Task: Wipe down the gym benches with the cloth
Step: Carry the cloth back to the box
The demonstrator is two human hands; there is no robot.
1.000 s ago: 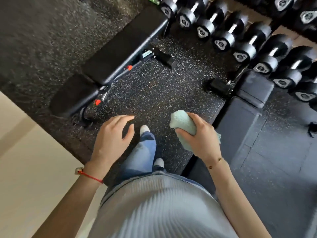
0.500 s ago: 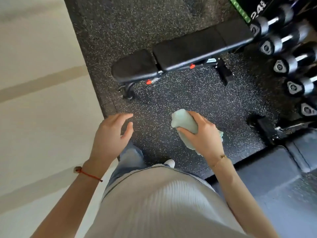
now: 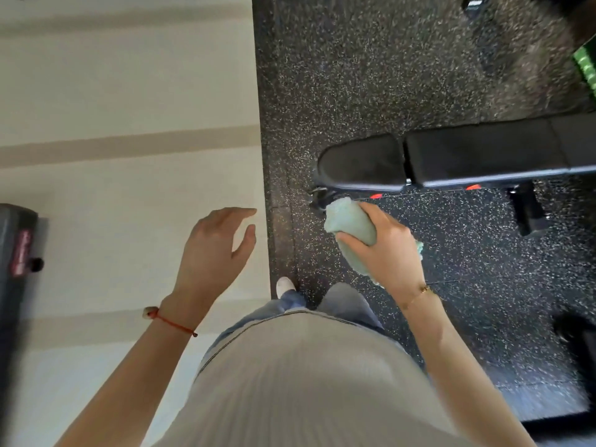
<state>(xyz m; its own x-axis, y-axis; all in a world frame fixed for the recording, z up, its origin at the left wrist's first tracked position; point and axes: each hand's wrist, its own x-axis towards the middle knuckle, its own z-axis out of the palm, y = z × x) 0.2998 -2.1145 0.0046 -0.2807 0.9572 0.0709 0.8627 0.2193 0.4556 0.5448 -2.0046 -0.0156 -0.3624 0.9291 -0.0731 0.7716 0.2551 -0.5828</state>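
At the far left edge stands a dark piece of equipment with a red label (image 3: 20, 253), partly cut off, on the pale cream floor with beige stripes (image 3: 122, 91). Next comes the left hand (image 3: 213, 253), empty, its fingers spread loosely in the air above that floor, a red cord bracelet (image 3: 171, 322) at the wrist. Past the floor seam lies the black speckled rubber mat (image 3: 371, 75). Over it the right hand (image 3: 383, 250) grips a bunched pale green cloth (image 3: 350, 222), fingers curled round it, near the seat end of the long black padded gym bench (image 3: 451, 159) but not yet touching it. The bench runs off to the right, 2 red knobs showing under its pads. The wipe looks about to begin: it would go best with the cloth opened flatter, pressed on the seat surface, and drawn in long overlapping strokes along the pads, edges included.
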